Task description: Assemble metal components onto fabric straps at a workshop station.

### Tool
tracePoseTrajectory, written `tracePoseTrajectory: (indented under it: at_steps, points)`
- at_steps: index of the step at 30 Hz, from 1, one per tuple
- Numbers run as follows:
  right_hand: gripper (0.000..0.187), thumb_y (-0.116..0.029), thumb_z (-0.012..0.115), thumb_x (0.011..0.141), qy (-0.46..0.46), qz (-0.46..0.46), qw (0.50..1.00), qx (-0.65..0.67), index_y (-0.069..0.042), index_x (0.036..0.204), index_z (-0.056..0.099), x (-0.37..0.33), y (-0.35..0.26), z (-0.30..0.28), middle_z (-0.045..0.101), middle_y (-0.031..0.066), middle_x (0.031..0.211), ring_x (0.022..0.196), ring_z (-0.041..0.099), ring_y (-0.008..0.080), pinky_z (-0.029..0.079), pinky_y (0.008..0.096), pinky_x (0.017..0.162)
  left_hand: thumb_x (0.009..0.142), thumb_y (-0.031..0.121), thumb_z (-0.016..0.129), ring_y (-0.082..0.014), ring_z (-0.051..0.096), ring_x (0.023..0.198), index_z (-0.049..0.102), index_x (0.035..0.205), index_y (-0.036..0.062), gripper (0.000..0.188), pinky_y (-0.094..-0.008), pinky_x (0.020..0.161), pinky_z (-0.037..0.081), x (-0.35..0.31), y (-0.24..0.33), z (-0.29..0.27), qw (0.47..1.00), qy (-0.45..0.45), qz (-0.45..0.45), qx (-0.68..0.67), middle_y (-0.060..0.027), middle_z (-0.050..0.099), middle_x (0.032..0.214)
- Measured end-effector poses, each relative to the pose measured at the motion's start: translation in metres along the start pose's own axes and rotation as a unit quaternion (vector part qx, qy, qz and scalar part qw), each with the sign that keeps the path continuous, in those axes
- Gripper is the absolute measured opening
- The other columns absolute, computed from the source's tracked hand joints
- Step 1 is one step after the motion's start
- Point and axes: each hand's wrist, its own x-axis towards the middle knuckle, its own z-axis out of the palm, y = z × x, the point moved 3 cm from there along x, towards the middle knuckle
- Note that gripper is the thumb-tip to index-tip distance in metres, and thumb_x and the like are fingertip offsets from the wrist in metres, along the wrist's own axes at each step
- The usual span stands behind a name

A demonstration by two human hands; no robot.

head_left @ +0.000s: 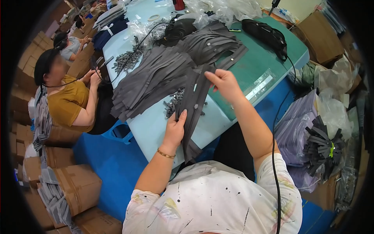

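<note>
Two dark grey zipper strips (191,105) stretch upright in front of me over the near part of the table. My left hand (174,130) grips them low down, thumb lying along the front. At their upper end my right hand (224,84) is closed in a pinch on the strip's edge. Small light spots show on the strips, too small to make out. Behind them lie fanned heaps of the same grey zipper strips (152,80). A pile of small grey zipper sliders (173,102) sits just left of the held strips, partly hidden by them.
Another slider pile (126,60) lies farther left on the table (156,136). A black pouch (265,37) rests on the green mat (249,74), with plastic bags (210,9) at the back. A co-worker (68,93) sits at left. Cardboard boxes (76,185) flank the blue floor.
</note>
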Motion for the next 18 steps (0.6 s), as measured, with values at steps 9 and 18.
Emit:
tracePoseTrajectory:
  at_steps: [9, 18]
  points:
    - [0.028, -0.026, 0.063, 0.085, 0.367, -0.092, 0.926, -0.004, 0.002, 0.088, 0.062, 0.076, 0.018, -0.127, 0.061, 0.0066, 0.072, 0.06, 0.058, 0.0126, 0.045, 0.0245, 0.051, 0.096, 0.028, 0.042, -0.0149, 0.061, 0.076, 0.046, 0.124, -0.0021, 0.041, -0.018, 0.044, 0.035, 0.004, 0.009, 0.005, 0.995, -0.102, 0.012, -0.012, -0.0121, 0.064, 0.093]
    - [0.032, -0.026, 0.061, 0.086, -0.091, 0.107, 0.971, 0.192, -0.004, 0.109, 0.057, -0.034, 0.009, 0.032, 0.061, 0.0013, 0.091, 0.075, 0.055, 0.0081, 0.046, 0.0219, 0.067, 0.097, 0.029, 0.04, -0.0201, 0.06, 0.071, 0.046, 0.123, -0.0033, 0.043, -0.022, 0.048, 0.041, -0.013, 0.012, 0.02, 0.969, -0.241, -0.054, -0.031, -0.0144, 0.064, 0.089]
